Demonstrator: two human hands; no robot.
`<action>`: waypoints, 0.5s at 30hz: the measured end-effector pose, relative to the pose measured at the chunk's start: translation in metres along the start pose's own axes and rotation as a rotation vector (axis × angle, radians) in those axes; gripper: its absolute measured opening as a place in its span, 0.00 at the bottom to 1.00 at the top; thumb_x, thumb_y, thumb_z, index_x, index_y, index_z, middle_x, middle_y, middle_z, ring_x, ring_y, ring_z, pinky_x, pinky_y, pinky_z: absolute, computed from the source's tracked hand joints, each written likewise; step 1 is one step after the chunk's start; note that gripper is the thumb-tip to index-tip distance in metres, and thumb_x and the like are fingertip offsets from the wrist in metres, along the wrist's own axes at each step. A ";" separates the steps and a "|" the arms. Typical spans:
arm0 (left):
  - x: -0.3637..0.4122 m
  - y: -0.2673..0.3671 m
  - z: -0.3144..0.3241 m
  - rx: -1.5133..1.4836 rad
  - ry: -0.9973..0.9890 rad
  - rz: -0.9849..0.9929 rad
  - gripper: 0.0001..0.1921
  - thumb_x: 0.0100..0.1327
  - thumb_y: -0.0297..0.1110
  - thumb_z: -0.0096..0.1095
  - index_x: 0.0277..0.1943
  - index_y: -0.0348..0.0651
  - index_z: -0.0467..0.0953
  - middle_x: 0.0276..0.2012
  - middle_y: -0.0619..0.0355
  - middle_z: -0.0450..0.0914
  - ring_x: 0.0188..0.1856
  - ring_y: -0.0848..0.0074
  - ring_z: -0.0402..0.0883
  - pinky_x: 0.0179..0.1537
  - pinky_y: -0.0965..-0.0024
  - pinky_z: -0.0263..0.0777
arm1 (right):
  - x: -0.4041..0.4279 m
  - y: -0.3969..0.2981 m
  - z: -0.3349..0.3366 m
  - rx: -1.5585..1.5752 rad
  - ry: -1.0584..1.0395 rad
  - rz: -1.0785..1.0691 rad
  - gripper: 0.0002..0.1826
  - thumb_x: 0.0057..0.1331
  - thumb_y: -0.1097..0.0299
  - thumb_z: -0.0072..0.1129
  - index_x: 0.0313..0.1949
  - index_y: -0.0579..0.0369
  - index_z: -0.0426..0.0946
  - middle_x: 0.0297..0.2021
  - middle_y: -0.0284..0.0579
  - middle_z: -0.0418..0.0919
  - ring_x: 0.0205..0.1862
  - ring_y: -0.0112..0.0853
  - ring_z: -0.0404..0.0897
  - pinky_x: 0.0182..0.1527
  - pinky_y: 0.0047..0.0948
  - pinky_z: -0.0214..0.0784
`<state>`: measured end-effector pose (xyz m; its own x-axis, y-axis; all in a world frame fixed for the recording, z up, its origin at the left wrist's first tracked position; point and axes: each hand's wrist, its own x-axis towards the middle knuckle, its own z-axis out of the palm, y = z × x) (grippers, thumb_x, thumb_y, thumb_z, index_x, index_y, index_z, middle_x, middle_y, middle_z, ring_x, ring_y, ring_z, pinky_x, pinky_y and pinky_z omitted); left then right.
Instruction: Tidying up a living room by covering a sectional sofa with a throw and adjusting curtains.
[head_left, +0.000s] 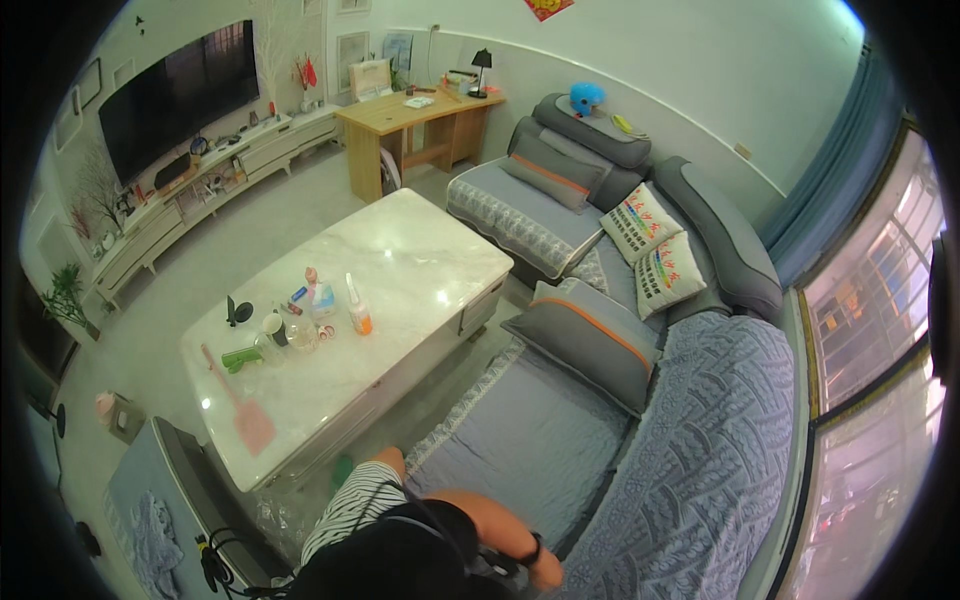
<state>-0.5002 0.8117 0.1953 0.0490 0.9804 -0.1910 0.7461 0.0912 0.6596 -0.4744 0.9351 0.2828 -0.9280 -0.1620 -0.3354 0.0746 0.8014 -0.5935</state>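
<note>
My right hand (550, 574) is low in the picture, with a black band around its wrist. It is beside the grey quilted seat cover (517, 427) of the sofa, near the patterned cover (697, 465) over the backrest. The picture's lower edge cuts it off, and its fingers are mostly hidden. A dark object (506, 564) lies close to the wrist; its kind is unclear. My left hand is out of view. Before me stands a marble-topped coffee table (420, 232). It bears a pink fly swatter (255, 426), a spray bottle (358, 307), scissors (325, 332) and a paper cup (274, 327).
A grey bolster (585, 341) and two printed cushions (670, 275) lie on the corner sofa. Across the room are a wooden desk (420, 112), a television (180, 97) and a low white cabinet (255, 154). A grey seat (142, 480) with black cables (217, 562) is at lower left.
</note>
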 end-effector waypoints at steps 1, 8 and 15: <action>-0.031 -0.051 0.042 -0.089 0.185 0.033 0.12 0.52 0.31 0.49 0.37 0.35 0.75 0.33 0.42 0.78 0.36 0.52 0.77 0.36 0.54 0.69 | 0.003 -0.014 0.005 -0.023 0.016 0.030 0.30 0.57 0.56 0.54 0.57 0.58 0.63 0.55 0.54 0.65 0.58 0.43 0.64 0.58 0.37 0.58; -0.402 -0.153 0.097 -0.346 0.771 -0.809 0.17 0.47 0.32 0.55 0.43 0.44 0.76 0.36 0.45 0.79 0.39 0.53 0.77 0.37 0.56 0.71 | 0.016 -0.047 0.031 -0.156 0.082 0.353 0.30 0.56 0.58 0.57 0.56 0.59 0.65 0.54 0.54 0.66 0.57 0.44 0.65 0.58 0.38 0.59; -0.597 -0.089 0.202 -0.477 0.754 -1.350 0.12 0.48 0.34 0.53 0.35 0.40 0.77 0.33 0.45 0.79 0.38 0.53 0.79 0.39 0.55 0.72 | 0.031 -0.013 0.104 -0.208 -0.433 0.045 0.24 0.59 0.63 0.52 0.54 0.60 0.66 0.53 0.55 0.67 0.55 0.43 0.67 0.56 0.37 0.61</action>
<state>-0.4620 0.1826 0.1039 -0.8648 -0.0102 -0.5020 -0.2981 0.8150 0.4969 -0.4664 0.8595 0.2039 -0.6850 -0.3137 -0.6575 -0.0043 0.9043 -0.4269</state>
